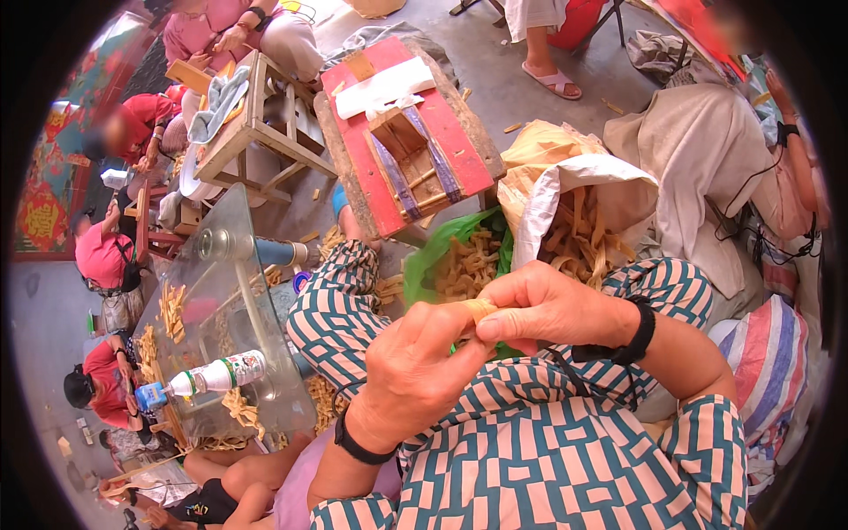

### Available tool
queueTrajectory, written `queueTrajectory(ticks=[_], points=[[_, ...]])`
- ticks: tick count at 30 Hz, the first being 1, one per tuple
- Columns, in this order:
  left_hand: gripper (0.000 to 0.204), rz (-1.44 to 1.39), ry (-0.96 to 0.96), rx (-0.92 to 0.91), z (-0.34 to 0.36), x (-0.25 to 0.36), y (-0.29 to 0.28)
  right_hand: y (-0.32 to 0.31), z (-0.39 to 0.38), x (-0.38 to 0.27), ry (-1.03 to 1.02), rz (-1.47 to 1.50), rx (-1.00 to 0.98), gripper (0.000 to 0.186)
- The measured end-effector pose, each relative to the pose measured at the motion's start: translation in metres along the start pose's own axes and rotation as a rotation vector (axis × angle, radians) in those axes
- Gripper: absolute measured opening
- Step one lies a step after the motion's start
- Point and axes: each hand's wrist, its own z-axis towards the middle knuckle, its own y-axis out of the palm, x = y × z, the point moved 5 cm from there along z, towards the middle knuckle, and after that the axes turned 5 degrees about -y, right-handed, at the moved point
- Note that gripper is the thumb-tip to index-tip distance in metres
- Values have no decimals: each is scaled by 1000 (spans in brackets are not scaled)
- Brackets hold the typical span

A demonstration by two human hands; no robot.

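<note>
In front of my lap, my left hand (420, 367) and my right hand (552, 309) meet with fingers closed on a thin tan strip (480, 308). It looks wrapped around or bent over the left fingertips; the rest of it is hidden by the fingers. Just beyond the hands, an open green plastic bag (422, 276) holds several knotted-looking tan pieces (471, 262). Beside it on the right stands a sack (543, 199) with a white lining, full of longer loose tan strips (579, 234).
Ahead is a low wooden bench with a red top (349, 146), bearing a wooden frame (402, 141) and white paper (386, 87). To the left, a glass table (283, 353) carries a white bottle (216, 374). A striped bag (767, 375) lies at right. Several people sit around.
</note>
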Motion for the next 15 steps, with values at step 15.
queueTrajectory(ticks=[15], points=[[22,138,-191,459,-13,-15,-35,11,10,-40,-190,38,117,8]])
